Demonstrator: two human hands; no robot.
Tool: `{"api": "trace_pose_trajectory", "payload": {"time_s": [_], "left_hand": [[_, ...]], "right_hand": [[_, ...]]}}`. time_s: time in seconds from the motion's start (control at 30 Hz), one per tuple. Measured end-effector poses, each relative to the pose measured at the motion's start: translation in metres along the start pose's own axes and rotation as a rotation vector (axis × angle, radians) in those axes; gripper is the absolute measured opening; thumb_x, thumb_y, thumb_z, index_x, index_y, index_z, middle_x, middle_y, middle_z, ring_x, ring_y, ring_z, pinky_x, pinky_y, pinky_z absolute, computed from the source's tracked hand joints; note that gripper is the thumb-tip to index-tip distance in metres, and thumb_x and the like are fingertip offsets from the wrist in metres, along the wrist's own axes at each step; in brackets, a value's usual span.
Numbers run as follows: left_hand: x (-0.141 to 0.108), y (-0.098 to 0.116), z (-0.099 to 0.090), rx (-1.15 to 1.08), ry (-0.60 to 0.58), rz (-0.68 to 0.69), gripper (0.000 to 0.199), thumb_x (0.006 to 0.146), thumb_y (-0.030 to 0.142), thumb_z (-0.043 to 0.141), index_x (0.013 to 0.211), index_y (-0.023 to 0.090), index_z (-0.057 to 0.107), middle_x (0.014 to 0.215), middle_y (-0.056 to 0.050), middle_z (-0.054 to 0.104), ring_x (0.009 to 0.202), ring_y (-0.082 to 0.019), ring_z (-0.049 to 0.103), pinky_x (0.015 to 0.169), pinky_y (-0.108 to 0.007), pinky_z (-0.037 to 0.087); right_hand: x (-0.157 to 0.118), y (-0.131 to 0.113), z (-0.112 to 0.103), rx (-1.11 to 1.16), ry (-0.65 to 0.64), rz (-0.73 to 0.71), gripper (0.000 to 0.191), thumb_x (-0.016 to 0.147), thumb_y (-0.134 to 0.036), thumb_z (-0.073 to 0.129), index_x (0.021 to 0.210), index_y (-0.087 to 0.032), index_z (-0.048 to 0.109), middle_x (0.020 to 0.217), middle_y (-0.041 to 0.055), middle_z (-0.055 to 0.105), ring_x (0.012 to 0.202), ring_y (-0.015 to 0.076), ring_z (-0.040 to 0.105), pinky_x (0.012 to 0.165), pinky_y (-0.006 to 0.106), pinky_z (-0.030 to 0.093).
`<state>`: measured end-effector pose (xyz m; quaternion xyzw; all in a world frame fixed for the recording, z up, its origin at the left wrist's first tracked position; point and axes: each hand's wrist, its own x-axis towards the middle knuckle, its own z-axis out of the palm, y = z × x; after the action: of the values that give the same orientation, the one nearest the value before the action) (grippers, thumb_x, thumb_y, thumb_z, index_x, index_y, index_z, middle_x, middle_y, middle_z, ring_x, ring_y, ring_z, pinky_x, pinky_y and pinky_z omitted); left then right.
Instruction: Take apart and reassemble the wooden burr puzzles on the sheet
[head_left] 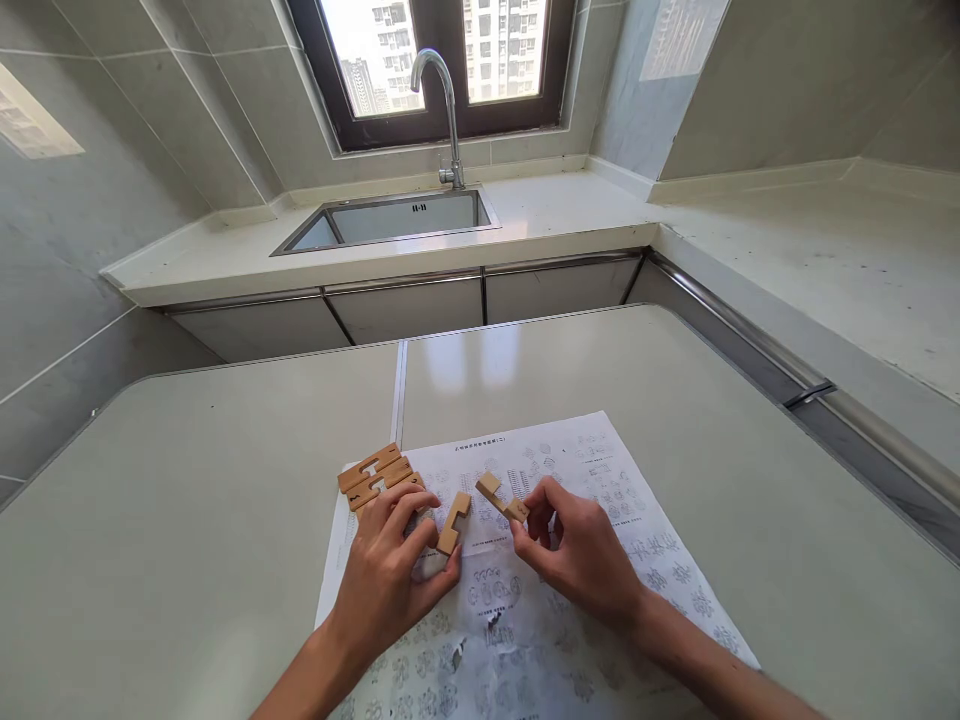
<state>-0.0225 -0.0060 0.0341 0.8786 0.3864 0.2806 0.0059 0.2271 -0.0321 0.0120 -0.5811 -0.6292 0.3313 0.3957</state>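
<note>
**A notched wooden block in each hand**

On my feed, the left hand [394, 560] pinches a pale wooden block [449, 531] between thumb and finger, its square notch facing right. The right hand's [581, 545] fingertips pinch a second block [489, 486], notched mid-length, a dark mark on its near end. Both sit over a printed sheet [521, 565]; darker notched pieces [390, 468] lie beyond the left hand.

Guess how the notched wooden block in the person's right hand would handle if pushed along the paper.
The block looks like solid wood, so it should stay stiff. Flat faces and square edges suggest it would slide, not roll. The thin stretch beside its notch may be its weakest spot.
</note>
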Motion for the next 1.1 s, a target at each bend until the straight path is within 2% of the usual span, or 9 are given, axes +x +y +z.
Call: {"api": "trace_pose_trajectory", "payload": {"time_s": [0.13,0.3,0.47,0.8,0.93,1.1], "left_hand": [[0.0,-0.001,0.001,0.008,-0.013,-0.001,0.023,0.093,0.022,0.074,0.081,0.022,0.054,0.115,-0.01,0.073,0.118,-0.033,0.063,0.095,-0.051,0.055],[-0.001,-0.003,0.003,0.007,-0.026,-0.01,0.023,0.091,0.022,0.075,0.079,0.022,0.055,0.12,-0.01,0.071,0.122,-0.034,0.061,0.098,-0.053,0.053],[-0.001,-0.003,0.002,0.005,-0.038,0.008,0.024,0.089,0.023,0.075,0.077,0.022,0.054,0.122,-0.01,0.071,0.123,-0.035,0.061,0.096,-0.053,0.053],[0.005,-0.005,-0.004,-0.018,-0.088,0.089,0.023,0.088,0.028,0.076,0.081,0.024,0.055,0.122,-0.01,0.07,0.125,-0.034,0.06,0.098,-0.051,0.053],[0.006,-0.007,-0.01,-0.061,-0.157,0.101,0.027,0.083,0.034,0.079,0.097,0.024,0.057,0.125,-0.012,0.07,0.127,-0.036,0.058,0.102,-0.052,0.052],[0.011,-0.001,-0.011,-0.061,-0.205,0.103,0.052,0.082,0.037,0.08,0.127,0.024,0.057,0.131,-0.013,0.068,0.129,-0.036,0.058,0.109,-0.053,0.05]], "right_hand": [[-0.003,0.007,0.005,-0.177,0.037,-0.109,0.016,0.087,-0.027,0.066,0.082,-0.024,0.052,0.062,-0.0061,0.059,0.049,0.0117,0.051,0.054,0.024,0.041],[-0.003,0.008,0.007,-0.295,0.063,-0.22,0.014,0.086,-0.024,0.063,0.08,-0.023,0.051,0.058,-0.0067,0.054,0.047,0.0109,0.049,0.054,0.024,0.035],[-0.003,0.004,0.007,-0.37,0.063,-0.356,0.014,0.084,-0.019,0.061,0.076,-0.023,0.05,0.06,-0.0039,0.058,0.05,0.0121,0.052,0.056,0.026,0.031],[-0.005,0.005,0.014,-0.443,-0.035,-0.449,0.017,0.081,-0.024,0.072,0.075,-0.021,0.056,0.068,0.0,0.069,0.06,0.0166,0.062,0.063,0.03,0.037],[-0.006,0.003,0.013,-0.449,-0.092,-0.463,0.016,0.082,-0.029,0.075,0.081,-0.02,0.063,0.075,0.0028,0.074,0.066,0.02,0.067,0.065,0.031,0.04],[-0.005,0.002,0.012,-0.338,-0.171,-0.481,0.016,0.086,-0.025,0.072,0.102,-0.023,0.071,0.082,0.0031,0.078,0.075,0.022,0.071,0.069,0.03,0.044]]}}
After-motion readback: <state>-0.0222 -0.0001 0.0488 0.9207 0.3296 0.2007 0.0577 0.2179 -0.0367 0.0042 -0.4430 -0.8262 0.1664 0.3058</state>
